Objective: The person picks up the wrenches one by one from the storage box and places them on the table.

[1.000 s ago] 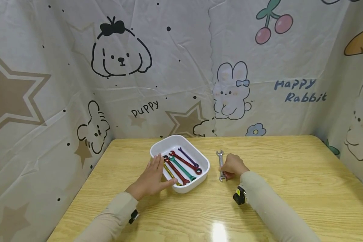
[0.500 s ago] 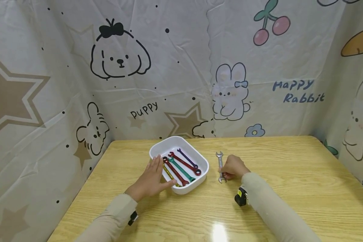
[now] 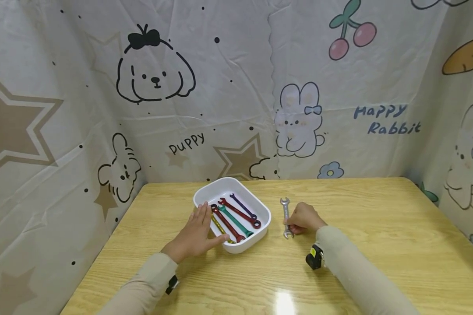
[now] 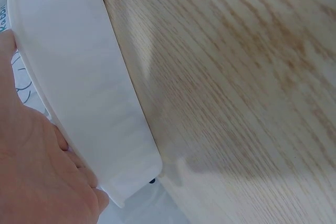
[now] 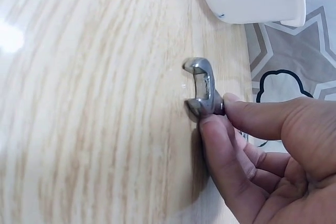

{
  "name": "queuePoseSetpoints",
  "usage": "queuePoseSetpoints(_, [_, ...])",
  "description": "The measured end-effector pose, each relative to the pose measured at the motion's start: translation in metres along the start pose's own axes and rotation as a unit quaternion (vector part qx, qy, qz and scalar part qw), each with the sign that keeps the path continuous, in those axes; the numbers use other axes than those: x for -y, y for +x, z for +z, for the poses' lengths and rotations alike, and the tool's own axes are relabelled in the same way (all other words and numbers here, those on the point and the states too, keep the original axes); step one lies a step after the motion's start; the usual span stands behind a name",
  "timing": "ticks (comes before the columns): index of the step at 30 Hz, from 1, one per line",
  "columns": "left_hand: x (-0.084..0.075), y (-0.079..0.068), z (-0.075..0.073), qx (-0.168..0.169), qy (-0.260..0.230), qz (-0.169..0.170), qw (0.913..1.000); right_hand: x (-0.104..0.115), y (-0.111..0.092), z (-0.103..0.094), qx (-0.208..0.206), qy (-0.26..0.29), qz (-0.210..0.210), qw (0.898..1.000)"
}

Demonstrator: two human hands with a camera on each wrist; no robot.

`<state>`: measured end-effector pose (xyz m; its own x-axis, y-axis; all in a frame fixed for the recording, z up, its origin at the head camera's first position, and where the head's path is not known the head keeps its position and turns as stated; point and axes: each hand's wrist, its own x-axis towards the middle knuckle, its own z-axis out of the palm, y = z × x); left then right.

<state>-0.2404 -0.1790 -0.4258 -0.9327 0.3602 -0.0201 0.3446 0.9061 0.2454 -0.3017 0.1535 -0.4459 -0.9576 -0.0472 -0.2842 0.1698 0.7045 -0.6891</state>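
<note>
A silver open-end wrench [image 3: 285, 211] lies to the right of the white tray, and my right hand [image 3: 304, 217] pinches it near its lower end between thumb and fingers. In the right wrist view one open end of the wrench [image 5: 202, 85] shows close over the table, just past my fingertips. My left hand [image 3: 195, 232] rests with straight fingers on the near-left rim of the white tray [image 3: 262, 212]. Inside the tray lie a purple wrench [image 3: 243, 205], a green wrench [image 3: 236, 222], two red wrenches and a yellow wrench [image 3: 220, 227], partly hidden by my left hand.
A wooden table [image 3: 362, 227] carries everything. Behind it and along both sides hangs a printed cloth curtain [image 3: 236, 87] with cartoon animals and stars. The tray stands near the table's back edge.
The view has shifted very slightly. Both hands, the tray and the silver wrench keep their places.
</note>
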Motion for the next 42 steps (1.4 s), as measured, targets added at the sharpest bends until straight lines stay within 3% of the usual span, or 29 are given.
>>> queuePoseSetpoints(5, [0.0,0.0,-0.001,0.0,-0.002,0.003,1.0,0.004,-0.001,-0.001,0.004,0.001,-0.002,1.0])
queuePoseSetpoints(16, [0.002,-0.002,-0.002,-0.004,-0.001,-0.001,1.0,0.015,-0.005,-0.018,0.057,-0.01,-0.003,0.998])
queuePoseSetpoints(28, [0.002,-0.002,-0.003,-0.003,-0.006,0.004,1.0,0.072,-0.021,-0.041,0.055,0.013,-0.065,0.996])
queuePoseSetpoints(35, [0.002,-0.002,-0.001,-0.007,-0.007,0.004,0.9999,0.111,-0.025,-0.03,0.044,0.011,-0.098,0.994])
queuePoseSetpoints(42, [0.0,-0.001,-0.002,-0.007,-0.012,0.003,0.9999,0.135,-0.019,-0.003,0.033,0.024,-0.111,0.993])
